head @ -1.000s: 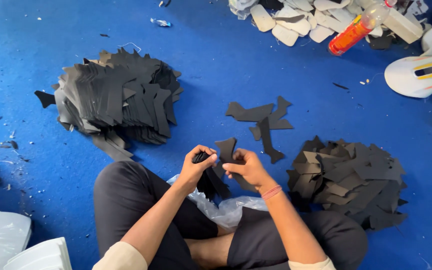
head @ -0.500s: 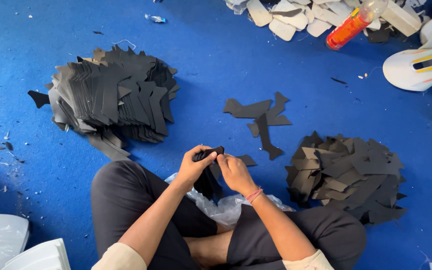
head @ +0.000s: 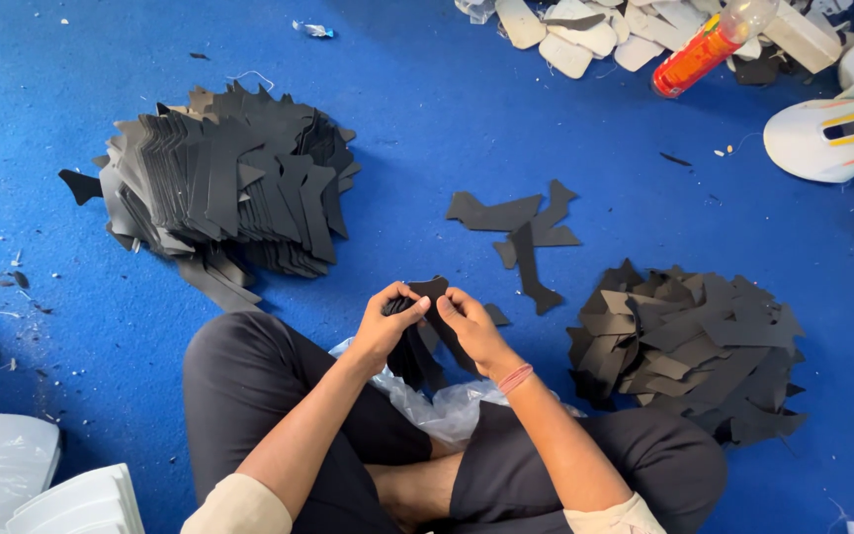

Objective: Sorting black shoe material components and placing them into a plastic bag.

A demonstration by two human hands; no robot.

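Both hands, your left hand (head: pixel 387 321) and right hand (head: pixel 471 326), pinch one bundle of black cut pieces (head: pixel 425 336). Layers look loose, probably; slacken either pinch and pieces may slide onto the clear plastic bag (head: pixel 437 410).

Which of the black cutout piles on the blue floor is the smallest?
The few loose pieces just beyond the hands; the stack at left and heap at right hold far more.
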